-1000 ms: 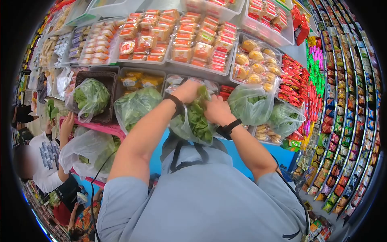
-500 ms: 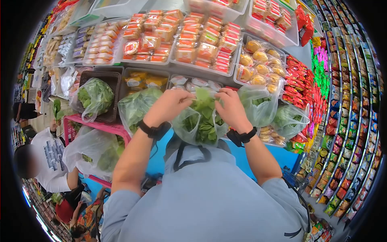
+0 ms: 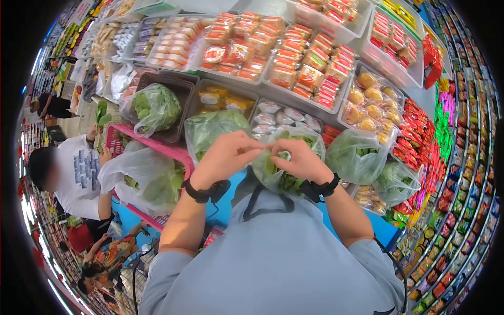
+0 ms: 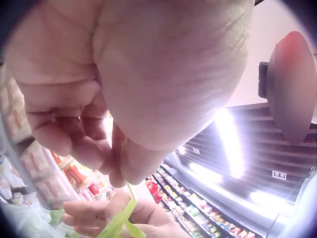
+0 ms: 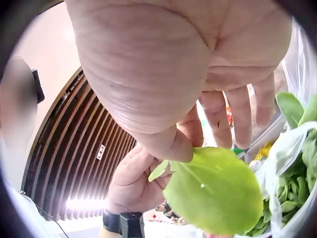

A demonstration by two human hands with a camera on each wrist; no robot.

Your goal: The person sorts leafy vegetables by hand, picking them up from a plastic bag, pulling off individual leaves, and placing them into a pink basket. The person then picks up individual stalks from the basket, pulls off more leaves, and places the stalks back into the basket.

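Observation:
Both hands meet above a clear plastic bag of leafy greens [image 3: 287, 181] at the counter's front. The left hand [image 3: 227, 157] pinches a thin pale stem [image 4: 131, 192] between thumb and forefinger, seen in the left wrist view. The right hand [image 3: 300, 160] holds a broad green leaf [image 5: 215, 191] between thumb and index finger, its other fingers extended in the right wrist view. Bagged greens also stand on either side, one bag [image 3: 212, 131] to the left and another bag [image 3: 357, 157] to the right.
Behind the hands are trays of wrapped cakes [image 3: 310, 73] and a tray of white packets [image 3: 286, 116]. At left, a pink basket [image 3: 181, 155] stands by a bag of greens [image 3: 152, 181], a dark basket [image 3: 181, 89] and a person in a white shirt [image 3: 79, 173]. Snack shelves [image 3: 467, 173] line the right.
The upright greens between the hands are lower or out of sight in the head view. The hands have come together over the bag, and the head view has shifted, moving the scene rightward.

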